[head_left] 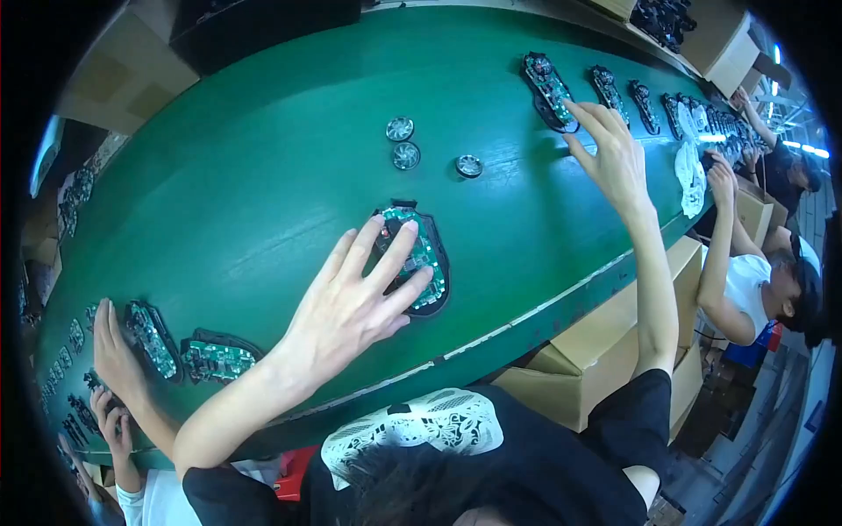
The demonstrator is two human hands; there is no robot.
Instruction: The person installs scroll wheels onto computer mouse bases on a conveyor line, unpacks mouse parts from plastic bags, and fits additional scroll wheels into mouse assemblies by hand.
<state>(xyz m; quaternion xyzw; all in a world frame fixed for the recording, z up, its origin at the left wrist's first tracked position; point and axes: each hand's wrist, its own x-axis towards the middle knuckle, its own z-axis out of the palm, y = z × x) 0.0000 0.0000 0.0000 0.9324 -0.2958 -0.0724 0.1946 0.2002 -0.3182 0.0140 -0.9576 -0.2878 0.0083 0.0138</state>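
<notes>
The left hand (355,294) is lying over a green circuit board in an oblong black plastic housing (426,249), which is resting on the smooth green tabletop (298,149) in front of the person. Its fingers are spreading across the board's face, thumb toward the right edge; whether they are gripping the unit or only resting on it, I cannot tell. The right hand (617,158) is hovering at the near end of a second, similar black-cased green board (548,86) up and to the right, its index finger and thumb standing apart, with nothing visibly held between them. Three small round silvery finned discs (406,156) are sitting between the two units, well apart from both hands. The step in hand is apparently steadying the near unit while picking out the far one. The next move is probably calling for the right thumb and fingers to be closing on the housing's rim, keeping clear of the exposed components.
</notes>
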